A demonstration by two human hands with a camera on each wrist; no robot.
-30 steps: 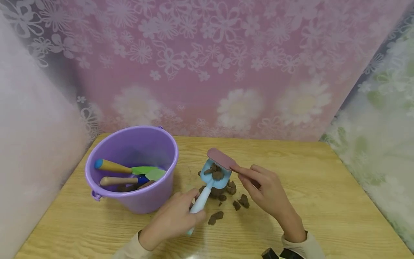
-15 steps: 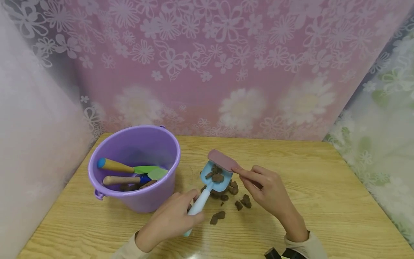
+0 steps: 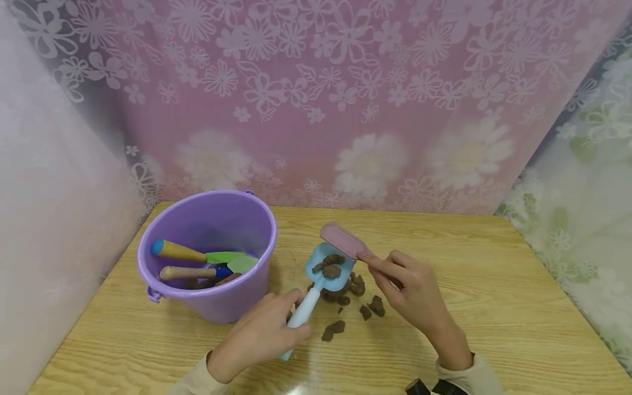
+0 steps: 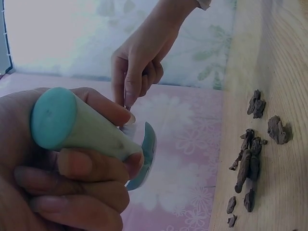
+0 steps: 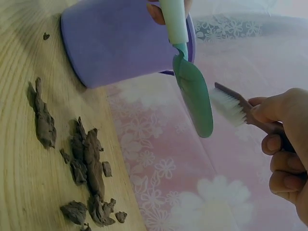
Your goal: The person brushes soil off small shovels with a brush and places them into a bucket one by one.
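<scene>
My left hand (image 3: 261, 334) grips the white handle of a small light-blue hand trowel (image 3: 305, 308), fingers wrapped round it in the left wrist view. Several brown clay-like lumps (image 3: 331, 271) lie on its blade, which is raised above the table. A mauve brush (image 3: 342, 239) is pinched by its handle in my right hand (image 3: 417, 291). Its white bristles (image 5: 228, 106) point toward the trowel blade in the right wrist view, with a small gap visible there. Beneath and around the trowel, more brown lumps (image 3: 333, 330) are scattered on the table.
To the left stands a purple bucket (image 3: 232, 304) with a yellow-handled tool (image 3: 180, 252), a wooden-handled tool (image 3: 187, 273) and brown lumps inside. The wooden table (image 3: 494, 307) ends at flowered curtains (image 3: 296, 126) behind. A black object (image 3: 417, 387) shows near my right sleeve.
The brush has tilted and lifted slightly from the lumps on the trowel, moving a little right. The trowel stays nearly in place. The whole view has shifted slightly.
</scene>
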